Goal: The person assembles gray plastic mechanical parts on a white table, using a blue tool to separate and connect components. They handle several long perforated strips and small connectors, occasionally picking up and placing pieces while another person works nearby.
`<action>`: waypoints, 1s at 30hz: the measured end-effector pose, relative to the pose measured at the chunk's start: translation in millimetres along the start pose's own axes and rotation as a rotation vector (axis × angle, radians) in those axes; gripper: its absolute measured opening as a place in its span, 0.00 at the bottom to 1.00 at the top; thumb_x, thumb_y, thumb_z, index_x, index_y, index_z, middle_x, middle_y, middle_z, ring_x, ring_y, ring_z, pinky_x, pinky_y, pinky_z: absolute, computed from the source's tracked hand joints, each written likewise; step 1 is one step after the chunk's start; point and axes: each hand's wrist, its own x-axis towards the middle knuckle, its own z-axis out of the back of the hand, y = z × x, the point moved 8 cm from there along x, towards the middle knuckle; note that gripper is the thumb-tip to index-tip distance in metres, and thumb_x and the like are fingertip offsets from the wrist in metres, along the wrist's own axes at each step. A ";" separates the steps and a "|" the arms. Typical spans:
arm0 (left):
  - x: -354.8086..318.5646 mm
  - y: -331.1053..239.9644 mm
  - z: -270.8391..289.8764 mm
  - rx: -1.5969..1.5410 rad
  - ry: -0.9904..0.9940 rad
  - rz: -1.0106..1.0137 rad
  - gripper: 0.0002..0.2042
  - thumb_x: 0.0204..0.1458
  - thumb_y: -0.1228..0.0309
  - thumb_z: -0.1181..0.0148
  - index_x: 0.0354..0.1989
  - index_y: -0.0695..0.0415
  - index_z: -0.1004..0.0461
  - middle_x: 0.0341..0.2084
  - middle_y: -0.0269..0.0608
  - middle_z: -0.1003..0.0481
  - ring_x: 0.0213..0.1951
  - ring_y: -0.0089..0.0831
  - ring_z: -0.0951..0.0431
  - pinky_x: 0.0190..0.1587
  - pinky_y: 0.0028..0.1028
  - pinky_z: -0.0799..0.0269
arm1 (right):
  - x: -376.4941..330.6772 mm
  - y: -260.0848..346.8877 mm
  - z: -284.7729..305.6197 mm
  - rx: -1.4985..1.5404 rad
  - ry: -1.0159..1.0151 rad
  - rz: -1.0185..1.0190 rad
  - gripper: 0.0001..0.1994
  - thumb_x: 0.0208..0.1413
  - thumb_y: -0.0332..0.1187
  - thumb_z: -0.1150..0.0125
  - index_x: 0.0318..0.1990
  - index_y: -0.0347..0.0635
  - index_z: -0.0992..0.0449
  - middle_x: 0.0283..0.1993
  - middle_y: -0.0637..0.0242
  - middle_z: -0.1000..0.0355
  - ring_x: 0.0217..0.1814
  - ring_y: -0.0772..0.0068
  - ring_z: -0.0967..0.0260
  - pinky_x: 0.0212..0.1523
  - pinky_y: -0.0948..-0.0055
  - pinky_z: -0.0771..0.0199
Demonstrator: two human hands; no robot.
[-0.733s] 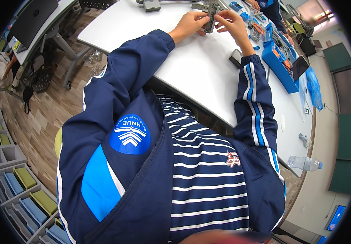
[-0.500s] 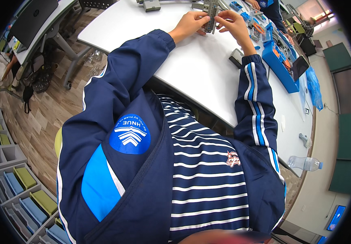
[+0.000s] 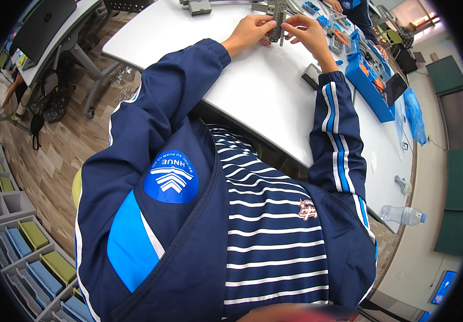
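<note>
At the far side of the white table (image 3: 263, 88), a grey perforated construction-kit assembly (image 3: 277, 19) is held up between my two hands. My left hand (image 3: 250, 33) pinches its left side, thumb on top and fingers curled beneath. On the other side, my right hand (image 3: 307, 32) has thumb and fingertips closed at the assembly's right edge, by a thin grey strip (image 3: 282, 38) that points down toward me. How that strip joins the rest is too small to tell. A dark grey block (image 3: 311, 76) lies beside my right wrist.
Right of my right forearm stands a blue parts bin (image 3: 371, 88) with a phone-like dark device (image 3: 396, 88) on its edge. Blue pieces and an orange cable coil (image 3: 341, 36) lie beyond. A plastic bottle (image 3: 403, 215) rests near the right edge. Another person's hand (image 3: 334, 5) shows at the far side.
The assembly has turned slightly between my hands, and the thin strip's lower end now stands out more clearly from it. Both arms have stayed nearly where they were.
</note>
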 end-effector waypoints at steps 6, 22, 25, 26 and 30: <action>-0.9 -1.2 0.5 0.001 0.013 0.007 0.20 0.62 0.63 0.44 0.56 0.65 0.27 0.40 0.46 0.21 0.40 0.30 0.19 0.37 0.28 0.15 | 0.5 -0.1 -0.4 -0.010 -0.002 -0.004 0.14 0.55 0.38 0.32 0.41 0.36 0.20 0.35 0.62 0.21 0.32 0.72 0.20 0.28 0.79 0.21; -2.0 -2.8 1.4 -0.006 -0.005 -0.003 0.20 0.61 0.64 0.43 0.57 0.65 0.28 0.41 0.47 0.21 0.40 0.30 0.18 0.36 0.27 0.16 | -0.3 -0.1 -5.3 0.092 -0.004 -0.039 0.16 0.54 0.39 0.29 0.41 0.33 0.22 0.34 0.61 0.22 0.32 0.71 0.20 0.29 0.78 0.19; -4.4 -7.4 0.2 -0.013 0.010 -0.013 0.21 0.59 0.64 0.40 0.57 0.64 0.28 0.40 0.46 0.20 0.39 0.29 0.18 0.36 0.26 0.17 | -0.2 1.2 -6.5 0.107 -0.016 -0.033 0.17 0.53 0.38 0.29 0.41 0.32 0.22 0.34 0.60 0.22 0.31 0.70 0.20 0.29 0.78 0.18; -5.5 -9.9 -0.4 -0.008 0.017 -0.023 0.22 0.58 0.64 0.39 0.57 0.63 0.28 0.40 0.45 0.20 0.39 0.28 0.18 0.36 0.26 0.17 | -0.3 0.8 -6.8 0.111 -0.015 -0.045 0.18 0.53 0.39 0.29 0.43 0.32 0.23 0.35 0.60 0.22 0.32 0.70 0.20 0.30 0.78 0.18; -8.9 -18.4 -5.5 0.200 0.090 -0.051 0.31 0.55 0.61 0.34 0.62 0.68 0.35 0.42 0.51 0.20 0.41 0.32 0.18 0.41 0.27 0.18 | -0.9 0.6 -8.1 0.127 -0.015 -0.084 0.23 0.52 0.40 0.28 0.48 0.30 0.26 0.36 0.58 0.22 0.32 0.70 0.20 0.32 0.77 0.18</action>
